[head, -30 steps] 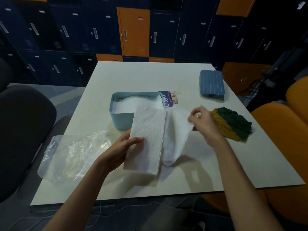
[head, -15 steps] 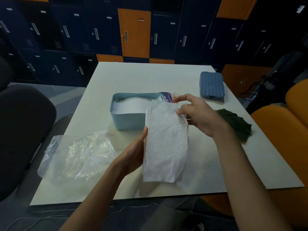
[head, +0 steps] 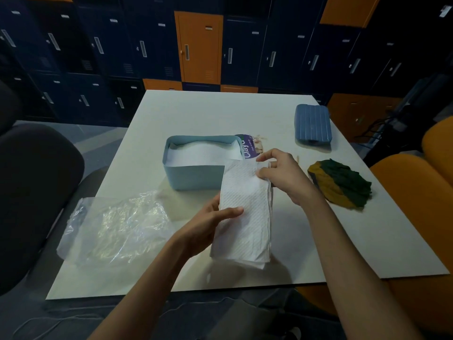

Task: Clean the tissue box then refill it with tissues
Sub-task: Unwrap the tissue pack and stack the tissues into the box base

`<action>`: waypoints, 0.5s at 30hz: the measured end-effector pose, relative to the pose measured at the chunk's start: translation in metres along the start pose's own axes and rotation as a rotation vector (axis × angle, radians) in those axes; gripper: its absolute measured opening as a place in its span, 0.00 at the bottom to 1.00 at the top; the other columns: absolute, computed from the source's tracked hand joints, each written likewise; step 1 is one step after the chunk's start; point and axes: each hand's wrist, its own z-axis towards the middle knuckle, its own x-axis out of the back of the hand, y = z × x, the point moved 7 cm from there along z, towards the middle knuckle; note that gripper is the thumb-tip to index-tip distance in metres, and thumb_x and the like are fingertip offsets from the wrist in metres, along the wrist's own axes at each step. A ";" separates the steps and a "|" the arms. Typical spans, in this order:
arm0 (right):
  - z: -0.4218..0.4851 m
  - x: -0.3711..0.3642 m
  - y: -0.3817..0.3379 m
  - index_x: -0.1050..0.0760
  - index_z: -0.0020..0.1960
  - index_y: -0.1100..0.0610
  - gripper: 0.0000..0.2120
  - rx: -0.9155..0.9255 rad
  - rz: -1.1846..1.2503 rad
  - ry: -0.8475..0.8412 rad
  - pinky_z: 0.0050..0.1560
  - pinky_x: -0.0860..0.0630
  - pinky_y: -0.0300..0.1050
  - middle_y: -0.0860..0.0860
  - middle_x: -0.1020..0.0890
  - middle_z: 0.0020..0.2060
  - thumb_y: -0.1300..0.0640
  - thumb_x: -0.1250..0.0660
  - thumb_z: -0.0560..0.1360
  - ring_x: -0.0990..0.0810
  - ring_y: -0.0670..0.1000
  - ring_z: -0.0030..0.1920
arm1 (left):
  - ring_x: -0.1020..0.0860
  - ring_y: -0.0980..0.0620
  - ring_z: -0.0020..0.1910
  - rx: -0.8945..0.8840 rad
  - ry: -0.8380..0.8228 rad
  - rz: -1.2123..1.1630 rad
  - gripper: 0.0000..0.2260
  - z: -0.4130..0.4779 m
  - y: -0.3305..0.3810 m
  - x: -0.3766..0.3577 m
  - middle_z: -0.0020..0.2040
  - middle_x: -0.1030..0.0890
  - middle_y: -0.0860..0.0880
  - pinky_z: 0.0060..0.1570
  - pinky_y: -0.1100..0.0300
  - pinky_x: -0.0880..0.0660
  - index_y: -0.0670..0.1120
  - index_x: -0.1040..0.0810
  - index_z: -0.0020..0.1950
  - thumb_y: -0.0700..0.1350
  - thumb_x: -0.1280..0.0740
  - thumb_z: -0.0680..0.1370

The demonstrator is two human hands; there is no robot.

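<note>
A light blue tissue box (head: pixel 193 176) stands open on the white table (head: pixel 220 111), with white tissues (head: pixel 203 153) lying inside it. In front of its right corner I hold a folded stack of white tissues (head: pixel 245 217) above the table. My left hand (head: pixel 210 224) grips the stack's left edge, thumb across its face. My right hand (head: pixel 282 173) pinches the stack's top right corner. The box's blue ribbed lid (head: pixel 312 125) lies apart at the far right.
A crumpled clear plastic wrapper (head: pixel 115 224) lies at the left front. A purple printed tissue pack wrapper (head: pixel 250 148) sits behind the box's right end. A yellow and green cloth (head: pixel 340 184) lies at right. Dark chair at left, orange chairs at right, lockers behind.
My right hand has folded the loose right flap of tissue over onto the stack and now pinches its top corner. The stack has shifted slightly right; the cloth is uncovered again.
</note>
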 end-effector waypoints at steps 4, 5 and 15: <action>-0.005 0.011 -0.003 0.29 0.62 0.47 0.20 0.056 -0.092 -0.027 0.45 0.23 0.47 0.49 0.23 0.53 0.53 0.28 0.72 0.23 0.50 0.51 | 0.17 0.52 0.49 -0.014 -0.023 0.112 0.15 0.002 0.003 0.002 0.53 0.16 0.48 0.45 0.62 0.22 0.46 0.24 0.63 0.37 0.32 0.77; -0.006 0.013 -0.004 0.32 0.66 0.45 0.27 0.063 -0.122 -0.052 0.47 0.27 0.44 0.46 0.27 0.56 0.48 0.26 0.71 0.26 0.47 0.54 | 0.18 0.53 0.50 -0.030 -0.049 0.171 0.16 0.002 0.007 0.001 0.53 0.16 0.49 0.47 0.63 0.22 0.47 0.24 0.63 0.36 0.32 0.77; -0.030 0.034 0.032 0.20 0.47 0.51 0.12 0.037 0.017 -0.242 0.37 0.22 0.32 0.46 0.15 0.41 0.64 0.25 0.68 0.17 0.41 0.40 | 0.25 0.54 0.38 -0.152 -0.032 0.951 0.15 0.019 0.057 0.026 0.41 0.17 0.47 0.41 0.60 0.28 0.55 0.19 0.51 0.40 0.24 0.68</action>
